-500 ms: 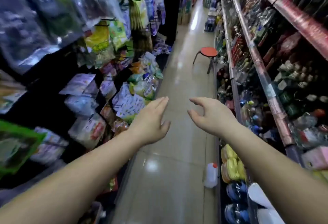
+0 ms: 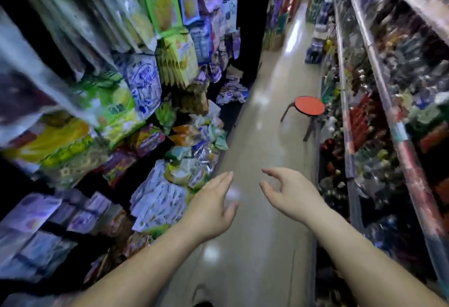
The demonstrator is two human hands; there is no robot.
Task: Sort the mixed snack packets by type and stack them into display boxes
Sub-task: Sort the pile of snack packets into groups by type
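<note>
While both hands, left (image 2: 209, 206) and right (image 2: 289, 195), hang empty with loose fingers, the packets (image 2: 158, 199) look light and slippery; pinch edges.

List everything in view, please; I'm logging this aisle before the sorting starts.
Hanging snack packets: many, green, yellow and blue-white, upper left racks.
Loose packet pile: many, mixed colours, lower left shelf beside the aisle.
Stool: one, red seat with dark legs, mid-aisle near the right shelves.
Right shelving: one long run, reddish rails, blurred goods, right side.
Floor: one, glossy beige, centre.
Left hand: one, fingers straight, empty, over the floor.
Right hand: one, fingers loosely curled, empty, over the floor.
</note>
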